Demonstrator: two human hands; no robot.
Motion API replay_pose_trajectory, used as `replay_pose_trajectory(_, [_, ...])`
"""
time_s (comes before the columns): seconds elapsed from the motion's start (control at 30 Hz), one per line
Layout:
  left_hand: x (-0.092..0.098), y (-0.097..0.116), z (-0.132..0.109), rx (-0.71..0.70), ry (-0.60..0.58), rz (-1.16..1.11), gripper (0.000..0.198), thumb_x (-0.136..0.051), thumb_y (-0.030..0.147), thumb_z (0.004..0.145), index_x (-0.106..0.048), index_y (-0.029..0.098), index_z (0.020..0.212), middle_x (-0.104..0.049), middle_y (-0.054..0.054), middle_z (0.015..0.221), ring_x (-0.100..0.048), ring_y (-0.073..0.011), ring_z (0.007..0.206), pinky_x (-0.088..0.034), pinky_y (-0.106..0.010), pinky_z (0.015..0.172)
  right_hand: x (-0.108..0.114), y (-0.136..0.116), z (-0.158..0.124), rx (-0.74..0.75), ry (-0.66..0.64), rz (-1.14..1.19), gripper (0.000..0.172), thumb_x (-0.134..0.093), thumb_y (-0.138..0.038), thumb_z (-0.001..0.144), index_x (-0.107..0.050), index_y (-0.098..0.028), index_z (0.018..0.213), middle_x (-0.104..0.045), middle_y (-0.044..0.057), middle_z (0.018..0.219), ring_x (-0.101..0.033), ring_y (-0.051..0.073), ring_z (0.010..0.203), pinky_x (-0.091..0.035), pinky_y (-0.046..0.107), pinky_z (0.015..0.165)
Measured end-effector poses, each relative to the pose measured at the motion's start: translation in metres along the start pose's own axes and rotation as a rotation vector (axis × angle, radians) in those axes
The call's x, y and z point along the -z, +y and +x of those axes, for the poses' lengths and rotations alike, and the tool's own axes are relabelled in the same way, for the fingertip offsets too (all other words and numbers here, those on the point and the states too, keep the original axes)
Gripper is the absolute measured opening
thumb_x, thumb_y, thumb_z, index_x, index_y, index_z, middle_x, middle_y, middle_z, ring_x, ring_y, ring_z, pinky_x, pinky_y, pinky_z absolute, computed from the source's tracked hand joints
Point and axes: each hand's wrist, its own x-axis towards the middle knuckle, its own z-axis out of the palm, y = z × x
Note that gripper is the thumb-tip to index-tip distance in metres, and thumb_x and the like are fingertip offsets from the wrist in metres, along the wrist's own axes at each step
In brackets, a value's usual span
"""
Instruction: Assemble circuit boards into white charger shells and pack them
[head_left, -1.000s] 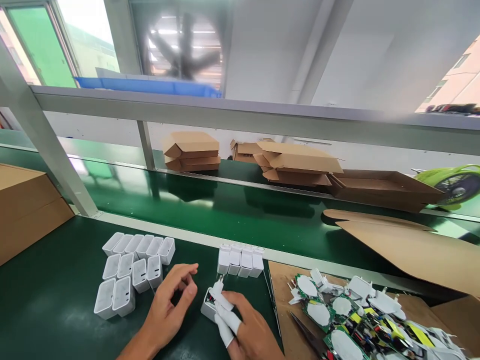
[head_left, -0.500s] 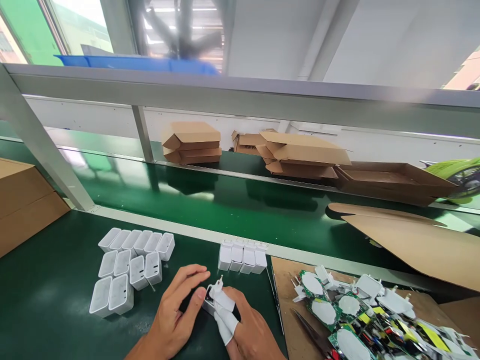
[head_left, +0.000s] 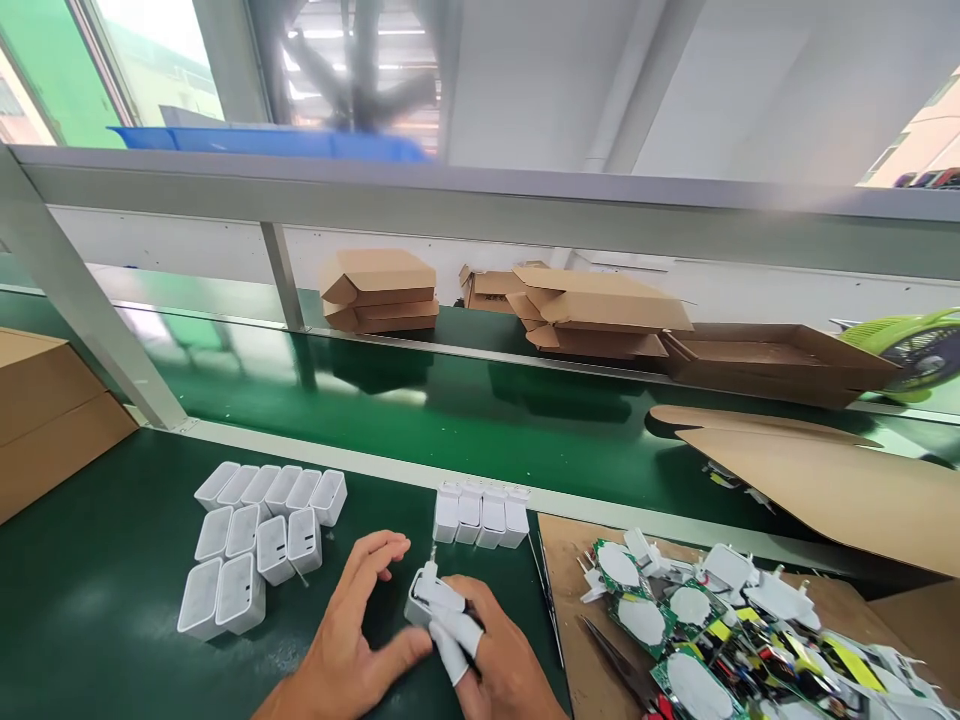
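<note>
White box-shaped plastic charger housing (head_left: 416, 604): on the dark green bench (head_left: 97, 570), short of its far edge, between your left hand (head_left: 358, 640) and right hand (head_left: 504, 640).
Left fingers: apart, thumb beside the housing.
Right fingers: clamped on the white plastic plug cap (head_left: 430, 576) atop it.

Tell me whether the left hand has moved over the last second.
Yes. Judged against the row of four white units, the left hand has shifted to the right, its thumb nearer the white housing.
</note>
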Motion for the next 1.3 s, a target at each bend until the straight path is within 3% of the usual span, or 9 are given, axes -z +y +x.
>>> replay_pose_trajectory(0.07, [-0.002, 0.003, -0.002, -0.079, -0.032, 0.006, 0.095, -0.087, 0.059, 0.079, -0.043, 0.026, 0.156, -0.055, -0.02, 0.144, -0.062, -0.0398, 0.129, -0.063, -0.049, 0.093, -0.001, -0.007, 0.004, -0.24, 0.089, 0.359, 0.025, -0.06, -0.034, 0.101, -0.072, -0.024, 0.121, -0.073, 0.012, 0.118, -0.072, 0.025, 0.101, -0.063, 0.037, 0.089])
replay_pose_trajectory(0.2, [-0.011, 0.015, -0.003, -0.203, -0.004, -0.044, 0.08, -0.078, 0.024, 0.089, -0.036, 0.023, 0.158, -0.065, -0.018, 0.129, -0.067, -0.0319, 0.115, -0.06, -0.046, 0.096, -0.007, -0.019, 0.008, -0.697, 0.087, 0.988, 0.045, -0.076, -0.061, 0.089, -0.075, -0.018, 0.103, -0.076, 0.01, 0.092, -0.074, 0.029, 0.09, -0.063, 0.044, 0.08])
replay_pose_trajectory(0.5, [-0.016, 0.019, -0.004, -0.192, 0.07, -0.06, 0.084, -0.071, 0.014, 0.085, -0.033, 0.021, 0.16, -0.069, -0.016, 0.128, -0.066, -0.0274, 0.108, -0.06, -0.041, 0.093, -0.01, -0.03, 0.009, -0.839, 0.115, 1.237, 0.047, -0.087, -0.056, 0.08, -0.074, -0.016, 0.1, -0.076, 0.01, 0.089, -0.077, 0.029, 0.087, -0.061, 0.046, 0.084])
replay_pose_trajectory(0.8, [-0.013, 0.016, -0.004, -0.15, 0.01, -0.064, 0.084, -0.073, 0.018, 0.087, -0.032, 0.024, 0.159, -0.068, -0.017, 0.129, -0.068, -0.03, 0.112, -0.061, -0.045, 0.095, -0.016, -0.021, 0.003, -0.748, 0.111, 0.994, 0.045, -0.072, -0.06, 0.093, -0.073, -0.017, 0.104, -0.076, 0.011, 0.094, -0.075, 0.03, 0.09, -0.063, 0.045, 0.081])
replay_pose_trajectory(0.93, [-0.01, 0.015, -0.002, -0.138, -0.076, -0.089, 0.072, -0.08, 0.042, 0.09, -0.043, 0.023, 0.149, -0.059, -0.023, 0.144, -0.061, -0.0379, 0.132, -0.058, -0.054, 0.105, -0.01, -0.008, -0.003, -0.314, 0.214, 0.342, 0.022, -0.063, -0.033, 0.099, -0.071, -0.024, 0.117, -0.072, 0.011, 0.119, -0.071, 0.027, 0.106, -0.061, 0.04, 0.091])
replay_pose_trajectory(1.0, [-0.01, 0.013, -0.002, -0.119, -0.079, -0.09, 0.059, -0.078, 0.046, 0.092, -0.051, 0.025, 0.141, -0.055, -0.022, 0.15, -0.059, -0.0379, 0.137, -0.058, -0.053, 0.106, -0.007, -0.003, -0.007, -0.029, 0.199, -0.015, 0.035, -0.059, -0.016, 0.094, -0.067, -0.028, 0.125, -0.068, 0.01, 0.127, -0.069, 0.026, 0.11, -0.06, 0.037, 0.092])
replay_pose_trajectory(1.07, [-0.01, 0.012, -0.001, -0.089, -0.088, -0.073, 0.036, -0.07, 0.037, 0.099, -0.058, 0.027, 0.132, -0.058, -0.018, 0.149, -0.062, -0.0328, 0.135, -0.06, -0.048, 0.105, -0.008, 0.0, -0.01, 0.106, 0.187, -0.207, 0.05, -0.056, -0.009, 0.087, -0.061, -0.028, 0.133, -0.065, 0.01, 0.128, -0.068, 0.026, 0.109, -0.06, 0.036, 0.09])
replay_pose_trajectory(1.2, [-0.014, 0.011, 0.002, -0.14, -0.058, -0.05, 0.014, -0.066, 0.029, 0.102, -0.065, 0.026, 0.115, -0.072, -0.013, 0.129, -0.072, -0.0253, 0.117, -0.063, -0.038, 0.097, -0.014, 0.001, -0.013, -0.105, 0.247, -0.124, 0.064, -0.06, -0.013, 0.078, -0.046, -0.022, 0.14, -0.061, 0.01, 0.12, -0.066, 0.023, 0.095, -0.06, 0.034, 0.084])
replay_pose_trajectory(1.3, [-0.019, 0.013, 0.003, -0.216, 0.01, -0.006, 0.017, -0.076, 0.033, 0.096, -0.064, 0.024, 0.104, -0.076, -0.012, 0.117, -0.075, -0.026, 0.107, -0.065, -0.037, 0.091, -0.018, 0.004, -0.013, -0.282, 0.195, 0.025, 0.074, -0.062, -0.015, 0.073, -0.041, -0.021, 0.144, -0.059, 0.002, 0.097, -0.06, 0.02, 0.08, -0.057, 0.033, 0.075])
